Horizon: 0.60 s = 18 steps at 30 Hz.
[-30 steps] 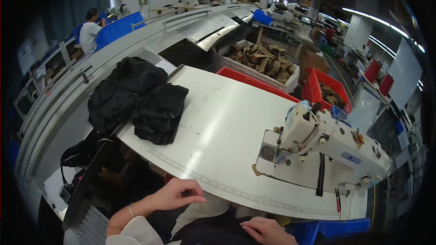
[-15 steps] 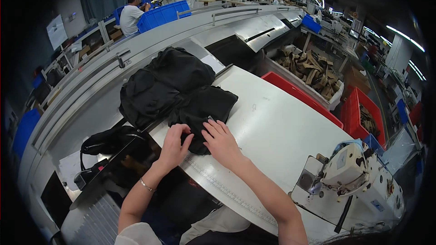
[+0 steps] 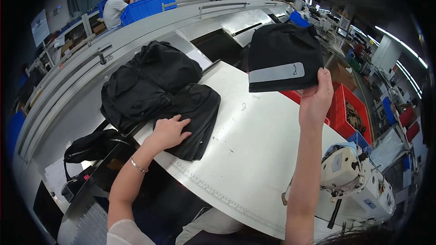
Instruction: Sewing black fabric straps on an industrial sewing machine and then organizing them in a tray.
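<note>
At a glossy white table's (image 3: 254, 154) far side, the right hand (image 3: 318, 94) clamps a grey-patched black fabric piece (image 3: 286, 45) by its right corner; the left hand (image 3: 170, 132), fingers apart, rests on folded black cloth (image 3: 200, 113) at left, perhaps steadying it.

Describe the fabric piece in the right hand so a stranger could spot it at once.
Start at the white worktable, with a sewing machine at its right end. Farther back, the right hand holds up a black fabric piece. Unlike the black fabric heap under the left hand, it is raised and shows a light grey strip near its lower edge.
</note>
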Tool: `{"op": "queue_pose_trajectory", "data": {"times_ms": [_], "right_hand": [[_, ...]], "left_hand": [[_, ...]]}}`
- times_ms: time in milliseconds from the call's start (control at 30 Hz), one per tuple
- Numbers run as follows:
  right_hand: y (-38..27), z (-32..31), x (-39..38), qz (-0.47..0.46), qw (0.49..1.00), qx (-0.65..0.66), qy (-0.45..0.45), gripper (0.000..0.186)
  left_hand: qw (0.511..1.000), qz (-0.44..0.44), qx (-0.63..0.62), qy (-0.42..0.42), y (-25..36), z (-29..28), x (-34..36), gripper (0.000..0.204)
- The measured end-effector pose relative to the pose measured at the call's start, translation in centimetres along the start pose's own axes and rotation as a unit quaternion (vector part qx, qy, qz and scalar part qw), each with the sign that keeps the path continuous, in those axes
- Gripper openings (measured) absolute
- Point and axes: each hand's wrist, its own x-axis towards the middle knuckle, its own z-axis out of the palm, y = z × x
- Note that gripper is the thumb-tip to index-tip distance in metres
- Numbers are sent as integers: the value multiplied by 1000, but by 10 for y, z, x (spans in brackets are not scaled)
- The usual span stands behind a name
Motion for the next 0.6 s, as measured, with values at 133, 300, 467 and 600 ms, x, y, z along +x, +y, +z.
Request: {"op": "queue_pose_trajectory", "data": {"times_ms": [133,300,467,600], "right_hand": [[-40,16,-80,-29,887,-407,-219,9],[-27,-41,-240,-162,667,-579,-439,23],[-42,-21,-277,-170,607,-608,-483,27],[-35,-13,-284,-177,577,-617,-505,32]], "left_hand": [[997,38,-61,5,-23,-2,2,28],[902,94,-397,144,74,-44,-7,6],[900,327,-290,11,191,-12,-22,28],[943,321,85,-14,231,26,-18,25]]}}
